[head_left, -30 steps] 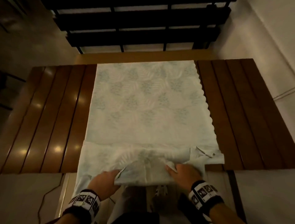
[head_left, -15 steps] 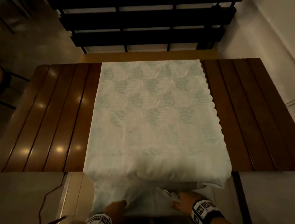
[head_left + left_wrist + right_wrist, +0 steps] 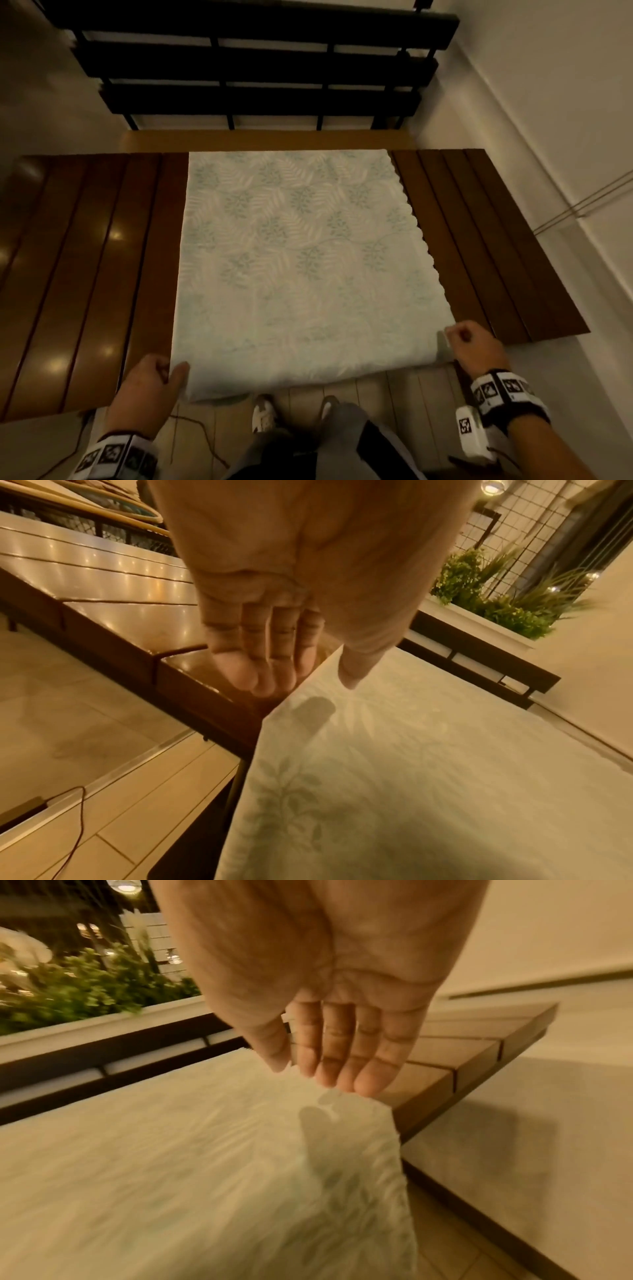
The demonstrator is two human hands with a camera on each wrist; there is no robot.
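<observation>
A pale cloth (image 3: 301,257) with a faint leaf print lies flat across the middle of a dark slatted wooden table (image 3: 85,274), and its near hem hangs over the front edge. My left hand (image 3: 154,380) is at the near left corner. In the left wrist view the left hand (image 3: 304,683) has fairly straight fingers beside the cloth (image 3: 411,777), with the thumb just above it. My right hand (image 3: 469,342) is at the near right corner. The blurred right wrist view shows the right hand (image 3: 308,1074) with straight fingers, tips at the corner of the cloth (image 3: 171,1150).
A dark slatted bench (image 3: 257,68) stands beyond the table, and a white wall (image 3: 548,102) runs along the right. A planter with green plants (image 3: 496,601) sits behind the bench. A thin cable (image 3: 78,818) lies on the tiled floor by my feet (image 3: 263,414).
Both hands were close together at the bunched near hem, dropped below the table edge, then moved apart to the two near corners. The bunched fold is gone and the cloth lies smooth.
</observation>
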